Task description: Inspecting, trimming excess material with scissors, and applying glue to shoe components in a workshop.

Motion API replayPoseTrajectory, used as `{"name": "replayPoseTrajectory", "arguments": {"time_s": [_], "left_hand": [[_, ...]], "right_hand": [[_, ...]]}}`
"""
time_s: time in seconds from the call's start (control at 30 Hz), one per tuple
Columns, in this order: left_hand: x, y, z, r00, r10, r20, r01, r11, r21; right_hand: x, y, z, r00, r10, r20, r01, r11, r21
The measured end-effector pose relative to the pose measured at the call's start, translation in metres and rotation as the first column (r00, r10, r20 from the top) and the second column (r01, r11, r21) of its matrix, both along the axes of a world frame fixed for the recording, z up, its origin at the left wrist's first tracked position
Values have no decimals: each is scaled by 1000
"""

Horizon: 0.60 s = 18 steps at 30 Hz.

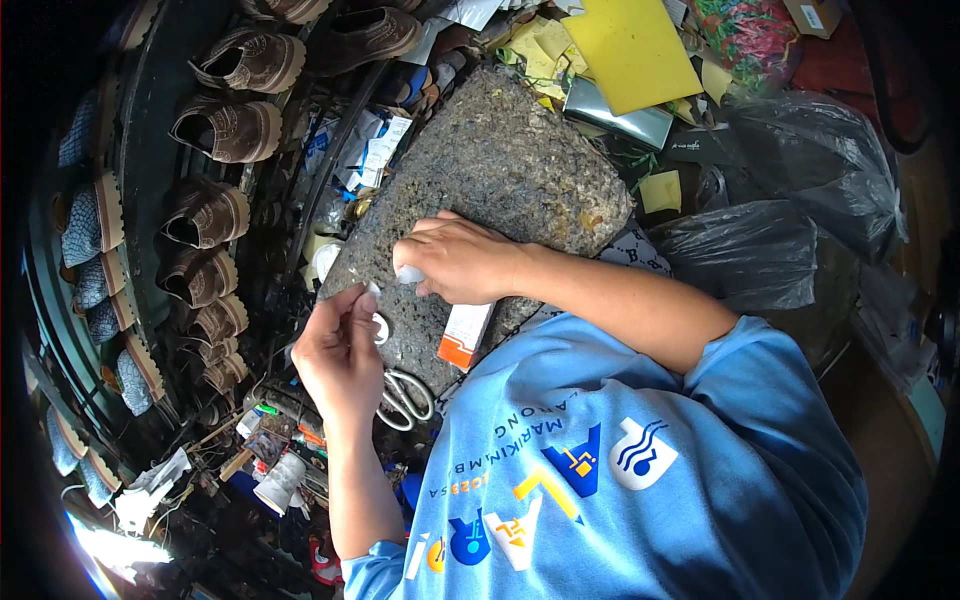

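Note:
My left hand point(340, 345) is closed in a pinch, with a small white piece point(373, 289) between thumb and fingertips. Close beside it, my right hand point(455, 258) curls round a small translucent whitish piece point(409, 274), too small to name. Both hands are over a rough grey stone slab point(510, 150). A slim white-and-orange box point(465, 335) lies on the slab below my right hand. Scissors with pale loop handles point(405, 400) rest at the slab's near edge, their blades not seen. A round white disc point(380, 329) shows beside my left hand.
Racks with brown shoes point(225, 130) and bluish patterned shoes point(82, 230) stand at the left. Yellow sheets point(635, 50) and a shiny tin point(620, 115) sit beyond the slab. Dark plastic bags point(745, 250) lie at the right. Scraps and a white cup point(280, 482) clutter the lower left.

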State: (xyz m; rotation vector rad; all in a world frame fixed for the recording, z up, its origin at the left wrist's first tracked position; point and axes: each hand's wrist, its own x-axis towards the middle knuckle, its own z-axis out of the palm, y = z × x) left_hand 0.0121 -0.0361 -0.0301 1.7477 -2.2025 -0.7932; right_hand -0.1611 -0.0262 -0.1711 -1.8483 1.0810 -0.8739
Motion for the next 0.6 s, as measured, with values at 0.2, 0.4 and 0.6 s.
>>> {"name": "replayPoseTrajectory", "arguments": {"time_s": [0.2, 0.4, 0.6], "left_hand": [[9, -3, 6, 613, 625, -484, -364, 767, 529], [18, 8, -6, 782, 443, -438, -284, 879, 383], [3, 12, -10, 857, 358, -370, -291, 930, 225]], "right_hand": [[-1, 0, 0, 998, 10, 58, -10, 1000, 0], [-2, 1, 1, 999, 4, 54, -4, 1000, 11], [-1, 2, -1, 999, -21, 39, 22, 1000, -19]]}}
